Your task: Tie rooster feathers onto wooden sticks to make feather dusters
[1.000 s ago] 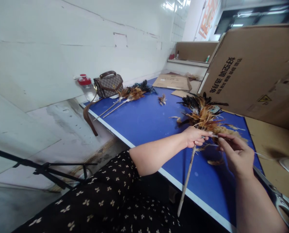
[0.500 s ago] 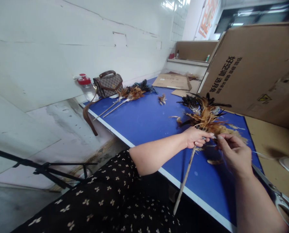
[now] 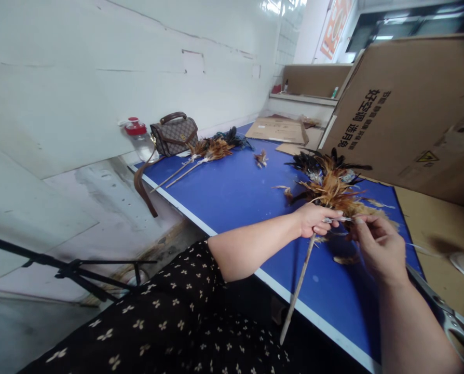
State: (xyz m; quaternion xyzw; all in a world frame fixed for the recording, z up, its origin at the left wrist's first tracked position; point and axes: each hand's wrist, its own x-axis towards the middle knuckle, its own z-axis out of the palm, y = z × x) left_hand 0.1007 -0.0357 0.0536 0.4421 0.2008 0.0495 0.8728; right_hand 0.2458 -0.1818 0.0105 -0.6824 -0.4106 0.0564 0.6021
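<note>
A feather duster (image 3: 329, 189) with brown and black feathers lies over the blue table, its thin wooden stick (image 3: 299, 291) slanting down past the table's near edge. My left hand (image 3: 315, 219) is closed around the stick just below the feathers. My right hand (image 3: 378, 241) is close beside it on the right, thumb and fingers pinched together. A short white strip (image 3: 344, 219) runs between the fingertips of both hands; its kind is too small to make out. Loose feathers (image 3: 345, 259) lie near my right hand.
Two more feather dusters (image 3: 212, 149) lie at the far left, beside a brown handbag (image 3: 173, 136) and a red-capped bottle (image 3: 137, 140). A large cardboard box (image 3: 411, 119) stands at right. Scissors (image 3: 446, 314) lie under my right forearm. Flat cardboard (image 3: 276, 131) is at the back.
My right hand has shifted slightly right, away from my left hand, and more of the white strip shows between them. The left hand and the duster stay in place.
</note>
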